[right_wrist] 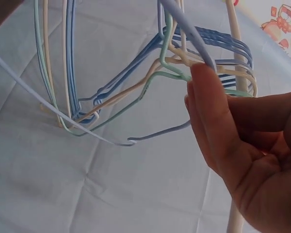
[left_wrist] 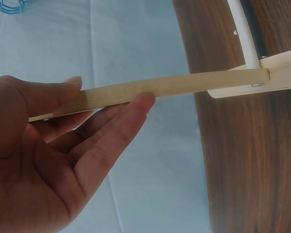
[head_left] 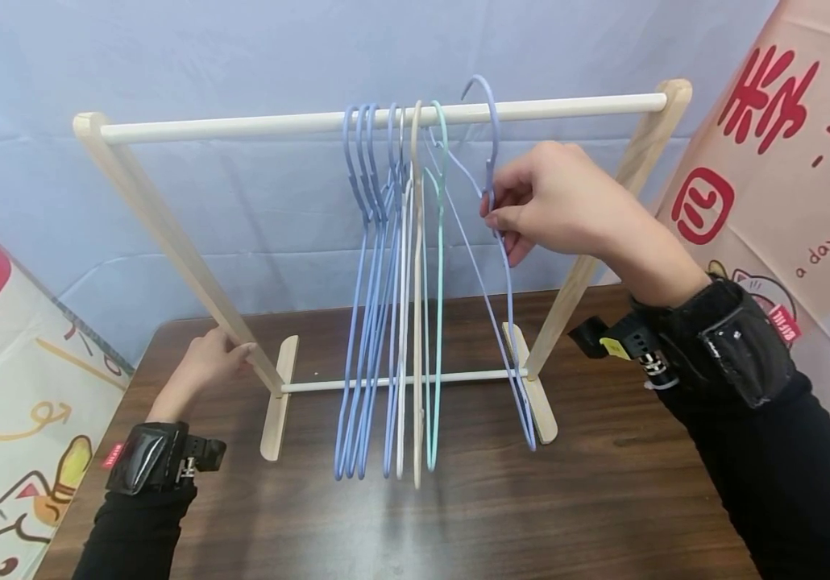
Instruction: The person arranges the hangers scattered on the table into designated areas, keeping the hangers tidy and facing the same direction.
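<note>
My right hand point(head_left: 560, 197) pinches a periwinkle-blue hanger point(head_left: 508, 282) just below its hook. That hook arches above the white rail point(head_left: 241, 126), right of the other hangers; whether it touches the rail, I cannot tell. My left hand point(head_left: 206, 364) grips the lower part of the wooden rack's left post point(head_left: 168, 234). The left wrist view shows thumb and fingers on opposite sides of the post point(left_wrist: 174, 85). Several blue hangers point(head_left: 367, 322), a white one point(head_left: 401, 322), a beige one point(head_left: 417, 322) and a mint-green one point(head_left: 440, 322) hang together mid-rail.
The rack stands on a dark wooden table point(head_left: 299, 524), with a wooden foot point(head_left: 540, 403) under each post. A thin white bar point(head_left: 313, 387) joins the posts low down. Behind hangs pale blue cloth point(head_left: 241, 56), flanked by printed cloths point(head_left: 785, 161).
</note>
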Motion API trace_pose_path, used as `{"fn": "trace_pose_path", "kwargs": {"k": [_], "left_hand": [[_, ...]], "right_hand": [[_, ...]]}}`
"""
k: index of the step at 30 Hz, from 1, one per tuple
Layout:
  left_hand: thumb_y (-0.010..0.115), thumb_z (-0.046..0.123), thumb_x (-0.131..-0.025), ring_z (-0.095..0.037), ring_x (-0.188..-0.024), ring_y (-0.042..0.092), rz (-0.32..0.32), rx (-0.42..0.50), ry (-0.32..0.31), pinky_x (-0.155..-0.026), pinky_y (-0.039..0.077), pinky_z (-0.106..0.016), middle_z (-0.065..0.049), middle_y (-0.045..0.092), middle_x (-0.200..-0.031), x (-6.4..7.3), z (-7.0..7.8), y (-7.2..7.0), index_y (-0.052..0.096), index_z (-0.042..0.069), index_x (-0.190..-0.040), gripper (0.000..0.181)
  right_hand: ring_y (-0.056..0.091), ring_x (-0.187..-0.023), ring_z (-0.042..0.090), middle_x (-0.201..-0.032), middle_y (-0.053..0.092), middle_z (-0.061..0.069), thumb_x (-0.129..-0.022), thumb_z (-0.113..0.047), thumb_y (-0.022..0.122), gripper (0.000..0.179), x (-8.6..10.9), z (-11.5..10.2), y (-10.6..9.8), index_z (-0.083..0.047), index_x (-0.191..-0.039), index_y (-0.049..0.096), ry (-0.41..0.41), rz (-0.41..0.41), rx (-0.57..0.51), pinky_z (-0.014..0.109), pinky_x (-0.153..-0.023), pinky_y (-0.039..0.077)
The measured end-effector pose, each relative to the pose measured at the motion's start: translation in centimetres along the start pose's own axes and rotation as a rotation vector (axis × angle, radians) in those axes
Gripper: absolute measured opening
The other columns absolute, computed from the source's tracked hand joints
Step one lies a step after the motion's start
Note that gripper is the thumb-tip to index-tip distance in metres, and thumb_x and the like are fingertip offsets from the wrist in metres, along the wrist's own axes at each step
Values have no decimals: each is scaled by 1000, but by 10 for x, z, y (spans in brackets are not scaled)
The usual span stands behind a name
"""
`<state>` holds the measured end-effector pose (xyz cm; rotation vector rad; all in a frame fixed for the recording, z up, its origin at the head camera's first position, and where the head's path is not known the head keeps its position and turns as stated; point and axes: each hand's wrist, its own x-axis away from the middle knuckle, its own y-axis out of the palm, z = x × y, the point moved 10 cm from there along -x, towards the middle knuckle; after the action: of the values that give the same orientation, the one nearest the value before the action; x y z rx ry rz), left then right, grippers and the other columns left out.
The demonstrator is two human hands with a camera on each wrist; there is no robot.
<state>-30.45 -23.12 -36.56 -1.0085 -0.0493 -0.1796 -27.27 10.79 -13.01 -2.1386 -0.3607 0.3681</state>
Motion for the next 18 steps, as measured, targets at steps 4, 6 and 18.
{"fn": "trace_pose_path", "kwargs": {"k": [4, 6, 18], "left_hand": [[47, 19, -94, -33, -77, 64, 1, 1, -4, -61, 46, -37, -20, 66, -84, 0, 0, 0, 58, -12, -102, 34], [47, 20, -94, -33, -77, 64, 1, 2, -5, -62, 46, -37, -19, 66, -83, 0, 0, -1, 58, -12, -101, 34], [48, 20, -94, -33, -76, 64, -6, 4, -8, -63, 46, -38, -17, 66, -80, 0, 0, -1, 59, -12, -101, 34]], "right_hand": [[63, -52, 16, -67, 66, 10, -87, -1, 53, 14, -2, -1, 2, 3, -84, 65, 1, 17, 14, 24, -57, 51], [63, -52, 16, -66, 65, 10, -87, 0, 52, 14, -3, 0, 2, 3, -83, 65, 4, 25, 16, 24, -56, 51], [64, -53, 18, -67, 64, 11, -88, -2, 55, 13, -9, 5, 9, 5, -81, 63, 31, 13, -17, 26, -55, 51]]}}
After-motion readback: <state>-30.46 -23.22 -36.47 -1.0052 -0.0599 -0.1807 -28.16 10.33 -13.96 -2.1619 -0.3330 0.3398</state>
